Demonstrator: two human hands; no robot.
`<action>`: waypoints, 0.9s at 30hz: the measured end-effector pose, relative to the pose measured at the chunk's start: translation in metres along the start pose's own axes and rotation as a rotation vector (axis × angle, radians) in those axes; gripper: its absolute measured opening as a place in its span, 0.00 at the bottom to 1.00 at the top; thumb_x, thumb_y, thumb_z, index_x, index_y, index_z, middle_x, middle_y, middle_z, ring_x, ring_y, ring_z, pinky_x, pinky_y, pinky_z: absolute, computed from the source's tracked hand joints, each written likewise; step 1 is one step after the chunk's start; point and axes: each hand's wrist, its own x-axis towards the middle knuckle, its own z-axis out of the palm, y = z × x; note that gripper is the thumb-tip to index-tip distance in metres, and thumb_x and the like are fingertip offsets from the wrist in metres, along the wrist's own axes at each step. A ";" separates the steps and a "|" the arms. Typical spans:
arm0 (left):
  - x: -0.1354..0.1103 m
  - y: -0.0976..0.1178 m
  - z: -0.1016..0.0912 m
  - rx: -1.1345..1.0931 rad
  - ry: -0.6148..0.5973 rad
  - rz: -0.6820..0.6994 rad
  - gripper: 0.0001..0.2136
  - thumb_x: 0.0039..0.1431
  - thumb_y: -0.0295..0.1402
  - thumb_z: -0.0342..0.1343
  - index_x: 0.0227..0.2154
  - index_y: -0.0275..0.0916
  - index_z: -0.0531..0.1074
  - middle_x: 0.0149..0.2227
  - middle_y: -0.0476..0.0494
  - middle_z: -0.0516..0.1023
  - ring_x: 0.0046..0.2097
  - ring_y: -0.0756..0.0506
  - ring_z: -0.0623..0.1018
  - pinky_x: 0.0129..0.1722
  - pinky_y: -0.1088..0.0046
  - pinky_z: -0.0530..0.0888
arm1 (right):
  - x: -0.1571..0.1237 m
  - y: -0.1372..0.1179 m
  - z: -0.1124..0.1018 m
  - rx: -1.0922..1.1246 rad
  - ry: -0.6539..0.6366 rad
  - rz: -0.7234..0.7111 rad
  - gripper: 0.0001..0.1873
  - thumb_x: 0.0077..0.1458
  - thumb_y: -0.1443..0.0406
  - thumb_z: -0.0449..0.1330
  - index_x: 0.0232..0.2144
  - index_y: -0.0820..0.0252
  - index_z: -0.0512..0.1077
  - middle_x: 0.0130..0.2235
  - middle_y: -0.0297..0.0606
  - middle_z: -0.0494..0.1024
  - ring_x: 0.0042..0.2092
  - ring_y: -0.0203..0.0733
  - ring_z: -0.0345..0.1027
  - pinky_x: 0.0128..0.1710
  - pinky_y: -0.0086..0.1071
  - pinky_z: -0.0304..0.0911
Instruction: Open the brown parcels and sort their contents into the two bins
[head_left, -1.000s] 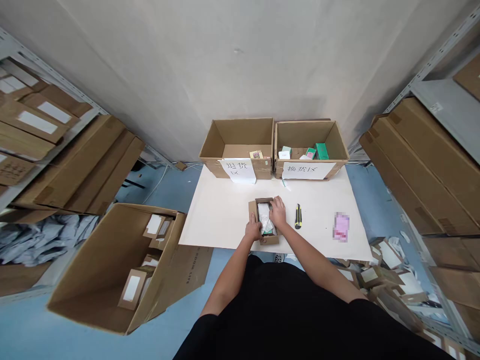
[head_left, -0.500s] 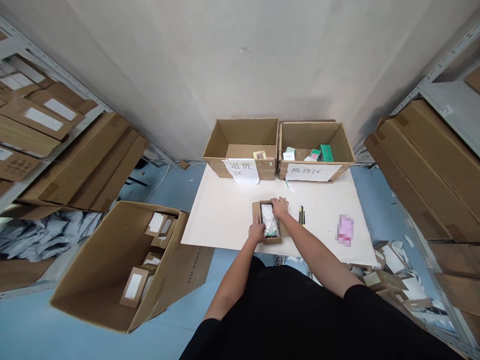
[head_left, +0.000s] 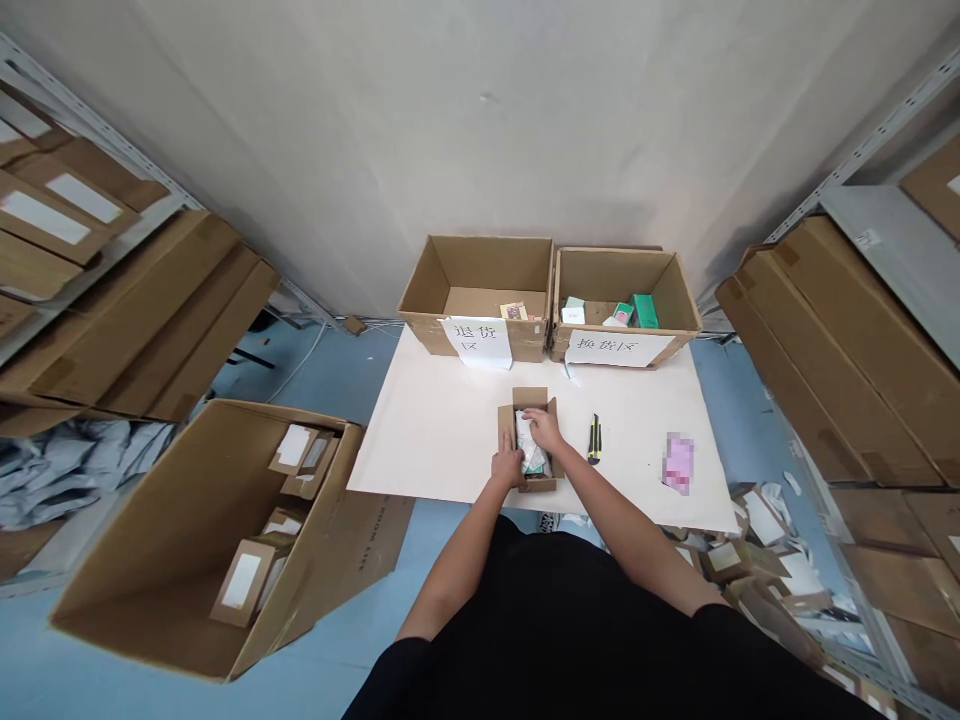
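Observation:
A small open cardboard box (head_left: pixel 529 398) sits near the front edge of the white table (head_left: pixel 442 430). My left hand (head_left: pixel 508 467) grips its near left corner, fingers curled on the wall. My right hand (head_left: pixel 544 429) reaches inside the box, fingers closed on the white wrapped packet (head_left: pixel 529 452) that fills it. A bit of green shows under the packet. The far flap of the box stands open.
A yellow-black utility knife (head_left: pixel 594 439) lies right of the small box, a pink item (head_left: pixel 679 462) further right. Two labelled cartons (head_left: pixel 480 290) (head_left: pixel 622 300) stand at the table's back. A big open carton (head_left: pixel 202 530) of parcels sits on the floor left. Shelves flank both sides.
My right hand moved from the box's far right flap into the box and onto the white packet. The far flap now stands open. My left hand stayed on the near left corner.

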 end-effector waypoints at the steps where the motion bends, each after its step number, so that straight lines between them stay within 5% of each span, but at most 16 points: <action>1: 0.000 0.000 0.000 -0.001 -0.002 -0.001 0.35 0.35 0.40 0.80 0.49 0.44 0.74 0.79 0.38 0.27 0.78 0.31 0.35 0.64 0.55 0.69 | 0.003 -0.001 0.003 -0.071 -0.083 0.044 0.30 0.55 0.75 0.53 0.58 0.61 0.77 0.62 0.48 0.77 0.63 0.48 0.70 0.66 0.39 0.62; 5: -0.001 0.000 0.000 -0.047 -0.002 0.004 0.33 0.34 0.41 0.81 0.45 0.43 0.75 0.79 0.39 0.25 0.78 0.32 0.35 0.62 0.56 0.72 | 0.012 -0.001 0.010 -0.197 -0.187 0.153 0.36 0.53 0.77 0.56 0.66 0.69 0.69 0.68 0.59 0.67 0.65 0.55 0.66 0.63 0.41 0.62; 12: -0.001 0.000 -0.001 -0.060 -0.004 -0.007 0.33 0.33 0.39 0.81 0.45 0.43 0.75 0.79 0.39 0.24 0.78 0.33 0.34 0.65 0.52 0.69 | 0.010 -0.005 0.016 -0.268 -0.237 0.167 0.36 0.55 0.74 0.58 0.67 0.61 0.66 0.64 0.52 0.70 0.63 0.55 0.63 0.62 0.41 0.60; 20: -0.003 -0.001 -0.001 -0.069 0.030 -0.014 0.30 0.34 0.38 0.81 0.42 0.44 0.76 0.79 0.43 0.28 0.78 0.30 0.38 0.64 0.52 0.69 | -0.007 -0.002 -0.007 -0.207 -0.011 0.044 0.35 0.54 0.78 0.52 0.65 0.63 0.68 0.61 0.48 0.72 0.59 0.51 0.64 0.61 0.38 0.59; 27: -0.006 0.001 -0.008 -0.047 -0.002 -0.024 0.26 0.35 0.38 0.80 0.39 0.44 0.76 0.80 0.45 0.31 0.79 0.34 0.38 0.62 0.56 0.71 | -0.053 0.011 -0.021 -0.147 0.132 -0.099 0.29 0.63 0.70 0.51 0.66 0.63 0.66 0.57 0.48 0.74 0.57 0.51 0.65 0.60 0.41 0.63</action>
